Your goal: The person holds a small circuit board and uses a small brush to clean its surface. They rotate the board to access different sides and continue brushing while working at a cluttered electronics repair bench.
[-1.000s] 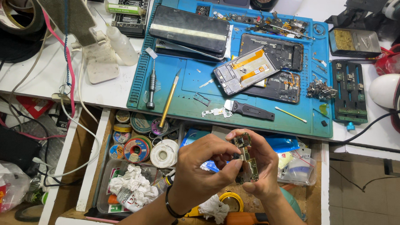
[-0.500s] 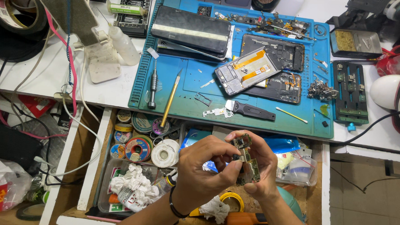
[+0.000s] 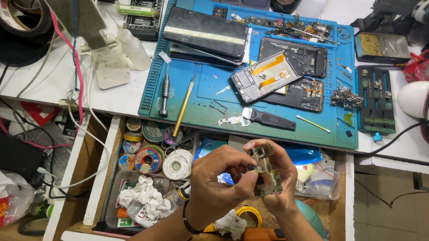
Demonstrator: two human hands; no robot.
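Above an open drawer (image 3: 103, 178), both of my hands meet around a small phone circuit board (image 3: 265, 172). My right hand (image 3: 279, 184) grips the board from the right and below, holding it upright. My left hand (image 3: 219, 180) pinches at the board's left edge with thumb and fingertips; a dark band sits on that wrist. Behind my hands on the blue work mat (image 3: 210, 94) lie an opened phone frame (image 3: 266, 77) with orange flex cables, a black phone screen (image 3: 205, 34), a screwdriver (image 3: 164, 90) and a yellow-handled blade (image 3: 182, 107).
The drawer holds tape rolls (image 3: 149, 158), a white solder spool (image 3: 177, 166), crumpled paper (image 3: 142, 201) and plastic bags. A black pry tool (image 3: 267, 118) and loose screws lie on the mat. Cables hang at the left, with a white lamp (image 3: 422, 101) and a holder jig (image 3: 376, 105) on the right.
My hands stay in place over the drawer. The fingers shift slightly around the board; nothing is picked up or let go.
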